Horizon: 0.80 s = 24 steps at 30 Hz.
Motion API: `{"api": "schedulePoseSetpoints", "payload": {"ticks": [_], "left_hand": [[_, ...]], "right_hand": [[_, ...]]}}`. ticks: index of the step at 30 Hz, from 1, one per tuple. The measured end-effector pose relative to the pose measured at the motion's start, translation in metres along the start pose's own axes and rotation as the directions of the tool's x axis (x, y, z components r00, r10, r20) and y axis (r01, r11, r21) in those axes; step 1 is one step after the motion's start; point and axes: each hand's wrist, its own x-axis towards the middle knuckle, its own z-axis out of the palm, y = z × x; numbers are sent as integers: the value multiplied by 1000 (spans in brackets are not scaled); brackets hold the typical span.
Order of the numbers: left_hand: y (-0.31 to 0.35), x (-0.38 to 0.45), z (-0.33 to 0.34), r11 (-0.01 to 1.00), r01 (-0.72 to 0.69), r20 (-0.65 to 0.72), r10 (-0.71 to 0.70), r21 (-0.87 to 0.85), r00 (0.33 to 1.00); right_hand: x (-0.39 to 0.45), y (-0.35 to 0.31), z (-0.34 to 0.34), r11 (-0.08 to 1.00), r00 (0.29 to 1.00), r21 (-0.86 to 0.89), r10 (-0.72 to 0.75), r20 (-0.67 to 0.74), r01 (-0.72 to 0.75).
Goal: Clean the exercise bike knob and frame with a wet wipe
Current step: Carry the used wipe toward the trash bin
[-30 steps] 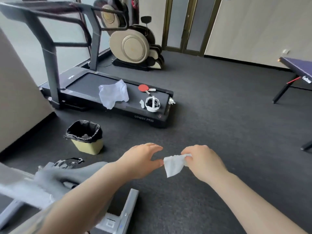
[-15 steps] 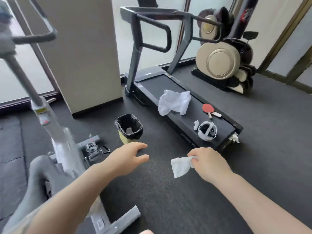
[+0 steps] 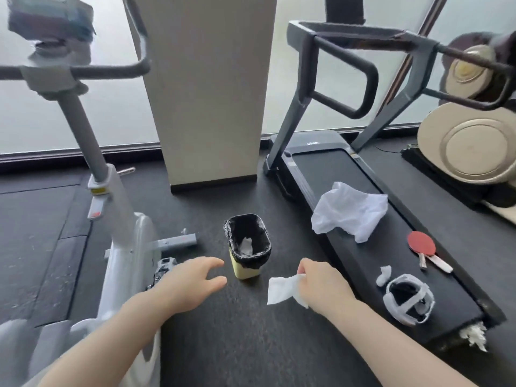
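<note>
**Wet wipe held ready beside the exercise bike**

Wet wipe (image 3: 282, 289), a crumpled white sheet, hangs from the right hand (image 3: 321, 283), pinched at one edge between thumb and fingers so that most of the sheet is free to meet a surface. The left hand (image 3: 190, 280) is empty, fingers spread apart and palm down, near the pale grey exercise bike frame (image 3: 122, 236) at the left, probably to steady it. No knob is clearly visible on the bike. A small yellow waste bin with a black liner (image 3: 247, 247) stands between the hands, within reach for discarding the wipe. Wiping has not yet begun.
</note>
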Motion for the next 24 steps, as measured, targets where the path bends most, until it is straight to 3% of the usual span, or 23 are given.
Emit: {"api": "schedulePoseSetpoints", "payload": {"ticks": [5, 12, 19, 24], "left_hand": [[13, 49, -14, 995, 79, -11, -80, -58, 997], [26, 157, -33, 968, 196, -147, -219, -155, 965], [39, 263, -53, 928, 279, -142, -319, -245, 937], [29, 289, -68, 911, 341, -107, -373, -232, 922]], "right_hand": [[69, 16, -11, 995, 999, 96, 17, 37, -20], [212, 27, -14, 993, 994, 120, -22, 104, 9], [355, 14, -10, 978, 988, 208, -44, 151, 11], [415, -14, 8, 964, 929, 260, -44, 368, -57]]}}
